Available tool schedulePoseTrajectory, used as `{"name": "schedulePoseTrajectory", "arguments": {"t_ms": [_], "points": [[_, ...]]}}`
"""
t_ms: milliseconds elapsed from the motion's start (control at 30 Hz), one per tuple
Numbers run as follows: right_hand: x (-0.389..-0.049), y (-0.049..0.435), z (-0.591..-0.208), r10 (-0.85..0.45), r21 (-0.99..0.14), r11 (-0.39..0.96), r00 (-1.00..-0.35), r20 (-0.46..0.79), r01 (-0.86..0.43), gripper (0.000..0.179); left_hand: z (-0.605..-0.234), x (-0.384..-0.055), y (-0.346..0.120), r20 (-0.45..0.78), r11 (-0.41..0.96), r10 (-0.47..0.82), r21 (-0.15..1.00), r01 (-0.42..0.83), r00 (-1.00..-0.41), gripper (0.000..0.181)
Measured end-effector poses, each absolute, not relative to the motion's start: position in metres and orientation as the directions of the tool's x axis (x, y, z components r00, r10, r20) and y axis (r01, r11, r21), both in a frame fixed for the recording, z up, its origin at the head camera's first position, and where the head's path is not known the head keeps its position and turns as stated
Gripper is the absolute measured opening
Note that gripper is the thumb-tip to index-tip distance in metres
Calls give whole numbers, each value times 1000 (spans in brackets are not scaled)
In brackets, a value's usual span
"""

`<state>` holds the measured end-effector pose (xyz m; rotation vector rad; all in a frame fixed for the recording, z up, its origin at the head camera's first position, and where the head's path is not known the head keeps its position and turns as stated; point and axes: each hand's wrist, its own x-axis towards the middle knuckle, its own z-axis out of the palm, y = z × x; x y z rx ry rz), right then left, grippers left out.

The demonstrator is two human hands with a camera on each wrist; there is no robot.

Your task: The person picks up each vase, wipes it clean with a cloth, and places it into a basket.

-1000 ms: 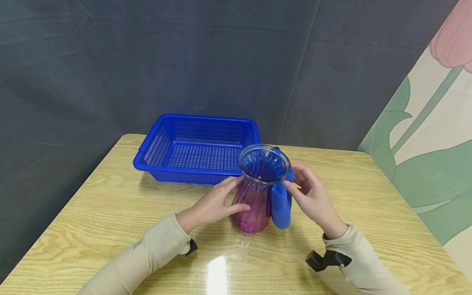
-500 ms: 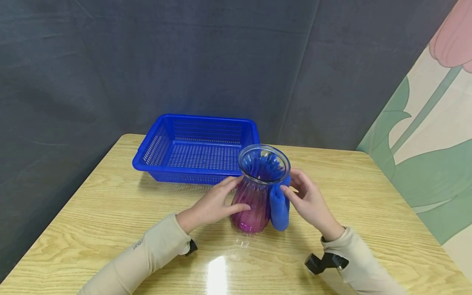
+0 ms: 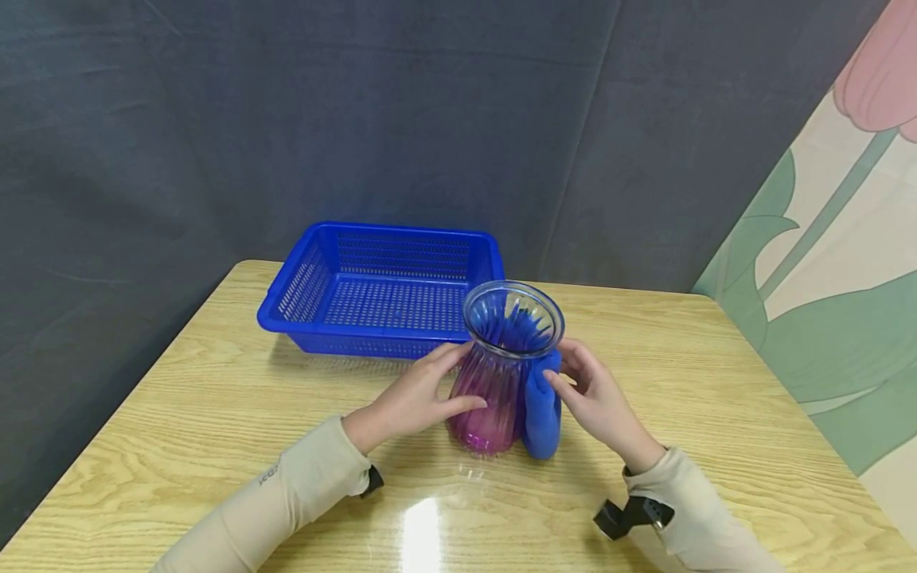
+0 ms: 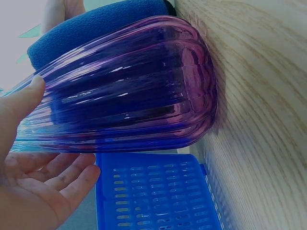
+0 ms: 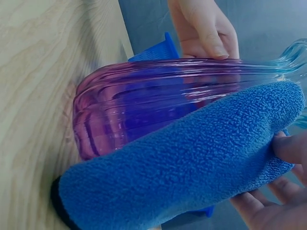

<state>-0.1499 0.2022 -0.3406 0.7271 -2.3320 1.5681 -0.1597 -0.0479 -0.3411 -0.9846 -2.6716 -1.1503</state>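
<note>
A ribbed glass vase, purple below and clear at its rim, stands upright on the wooden table. My left hand grips its left side, thumb across the front and fingers at the neck. A blue fleece cloth lies against the vase's right side, reaching down to the table. My right hand pinches the cloth near its top and presses it to the glass. The right wrist view shows the cloth along the vase. The left wrist view shows the vase beside my palm.
A blue perforated plastic basket sits just behind the vase at the table's far side, with nothing visible inside. A dark curtain hangs behind the table. A wall with a painted flower stands to the right.
My right hand has slid the blue cloth a little down the vase's right side and closer to the glass. The left hand and the vase have stayed put.
</note>
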Motion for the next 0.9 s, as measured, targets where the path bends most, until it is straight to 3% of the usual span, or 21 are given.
{"name": "schedulePoseTrajectory", "arguments": {"t_ms": [900], "points": [[-148,201,-326,-220,-763,406,-864,452,-503,30,-343,-160,-47,309,511,527,629,585,-792,73]]}}
